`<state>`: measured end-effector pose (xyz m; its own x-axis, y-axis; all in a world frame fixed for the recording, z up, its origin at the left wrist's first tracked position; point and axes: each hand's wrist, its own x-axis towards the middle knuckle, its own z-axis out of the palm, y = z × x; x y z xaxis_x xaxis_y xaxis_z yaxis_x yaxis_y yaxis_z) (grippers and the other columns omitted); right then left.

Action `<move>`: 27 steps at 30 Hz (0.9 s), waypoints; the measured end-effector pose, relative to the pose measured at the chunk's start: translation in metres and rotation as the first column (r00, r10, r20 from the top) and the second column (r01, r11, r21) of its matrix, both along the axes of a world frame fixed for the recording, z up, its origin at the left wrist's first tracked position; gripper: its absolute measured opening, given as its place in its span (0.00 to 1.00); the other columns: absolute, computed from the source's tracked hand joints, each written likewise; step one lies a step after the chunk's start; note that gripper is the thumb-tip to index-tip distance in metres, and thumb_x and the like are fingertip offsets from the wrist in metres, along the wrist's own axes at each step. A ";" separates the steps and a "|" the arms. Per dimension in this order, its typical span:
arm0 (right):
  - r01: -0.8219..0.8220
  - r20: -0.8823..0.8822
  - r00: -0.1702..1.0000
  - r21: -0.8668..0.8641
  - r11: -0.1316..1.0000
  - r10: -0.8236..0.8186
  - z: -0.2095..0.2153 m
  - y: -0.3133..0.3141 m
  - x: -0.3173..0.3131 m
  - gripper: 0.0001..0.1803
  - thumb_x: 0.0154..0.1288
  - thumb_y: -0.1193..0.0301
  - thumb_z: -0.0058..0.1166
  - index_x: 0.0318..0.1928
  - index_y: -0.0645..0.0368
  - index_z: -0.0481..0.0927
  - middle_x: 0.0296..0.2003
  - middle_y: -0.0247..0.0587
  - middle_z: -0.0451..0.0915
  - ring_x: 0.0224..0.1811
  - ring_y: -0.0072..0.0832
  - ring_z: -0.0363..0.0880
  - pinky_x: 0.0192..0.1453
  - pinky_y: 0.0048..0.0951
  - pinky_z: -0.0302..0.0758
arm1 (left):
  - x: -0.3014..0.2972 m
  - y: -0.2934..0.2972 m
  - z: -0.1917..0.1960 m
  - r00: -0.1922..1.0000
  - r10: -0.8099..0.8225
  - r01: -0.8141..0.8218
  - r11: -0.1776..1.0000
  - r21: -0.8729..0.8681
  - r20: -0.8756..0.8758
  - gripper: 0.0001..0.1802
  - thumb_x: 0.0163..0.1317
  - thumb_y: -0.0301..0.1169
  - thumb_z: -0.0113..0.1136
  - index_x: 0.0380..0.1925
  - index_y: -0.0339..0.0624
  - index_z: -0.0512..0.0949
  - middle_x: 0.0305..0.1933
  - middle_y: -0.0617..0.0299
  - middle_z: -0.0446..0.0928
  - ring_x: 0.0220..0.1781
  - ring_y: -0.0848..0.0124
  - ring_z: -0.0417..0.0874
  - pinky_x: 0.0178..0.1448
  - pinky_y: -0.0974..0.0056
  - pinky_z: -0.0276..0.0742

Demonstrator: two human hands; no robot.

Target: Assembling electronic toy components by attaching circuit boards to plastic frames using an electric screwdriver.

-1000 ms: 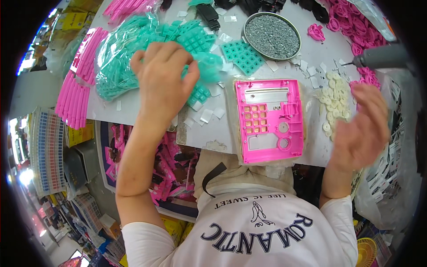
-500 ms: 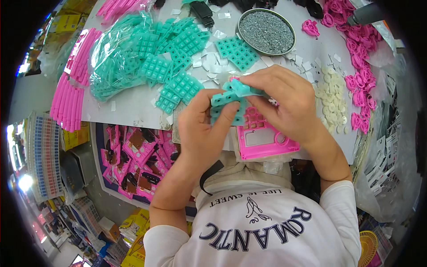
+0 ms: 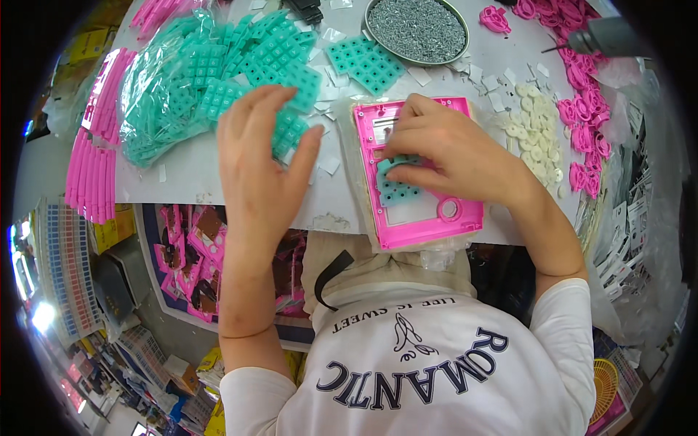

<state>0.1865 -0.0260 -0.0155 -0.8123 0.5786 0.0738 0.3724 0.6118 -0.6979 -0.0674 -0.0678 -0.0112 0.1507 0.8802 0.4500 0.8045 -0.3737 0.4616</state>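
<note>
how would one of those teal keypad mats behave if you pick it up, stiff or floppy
Probably floppy: the teal mat under the right hand looks thin and rubbery, and its edge seems to bend where the fingers press it into the pink frame. Likely light, since the loose mats lie heaped without flattening. Probably grippy rather than slippery, and flat, so unlikely to roll.

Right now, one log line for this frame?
left hand: open, above teal keypads | right hand: pressing teal keypad into pink frame | table
</note>
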 end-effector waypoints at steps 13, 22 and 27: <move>-0.031 0.221 0.974 0.314 0.949 -0.041 0.009 -0.065 0.005 0.47 0.58 0.46 0.63 0.69 0.67 0.69 0.71 0.56 0.66 0.77 0.49 0.59 0.74 0.57 0.60 | 0.004 -0.026 0.003 0.994 -0.066 0.069 0.997 -0.033 0.089 0.22 0.53 0.24 0.72 0.50 0.37 0.80 0.53 0.50 0.79 0.53 0.51 0.78 0.57 0.52 0.74; -0.096 0.406 0.914 0.231 0.968 -0.006 0.015 -0.065 -0.002 0.55 0.59 0.34 0.56 0.72 0.69 0.64 0.75 0.60 0.57 0.81 0.49 0.49 0.79 0.61 0.46 | -0.011 0.077 0.047 0.981 -0.174 0.173 0.985 -0.019 -0.081 0.12 0.61 0.33 0.67 0.40 0.38 0.83 0.40 0.51 0.84 0.41 0.53 0.84 0.48 0.54 0.79; -0.109 0.405 0.914 0.258 0.960 -0.006 0.013 -0.066 -0.004 0.56 0.59 0.34 0.56 0.72 0.68 0.64 0.76 0.59 0.56 0.81 0.50 0.49 0.78 0.63 0.47 | -0.087 0.246 0.050 0.859 0.255 -0.296 0.955 -0.024 -0.444 0.19 0.62 0.48 0.64 0.40 0.43 0.86 0.41 0.50 0.86 0.44 0.52 0.87 0.47 0.50 0.81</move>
<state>0.1825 -0.0920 -0.0024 -0.8341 0.5394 -0.1153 0.5467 0.7806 -0.3031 -0.1542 0.1783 0.0393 0.0568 0.9474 0.3151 0.9946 -0.0812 0.0650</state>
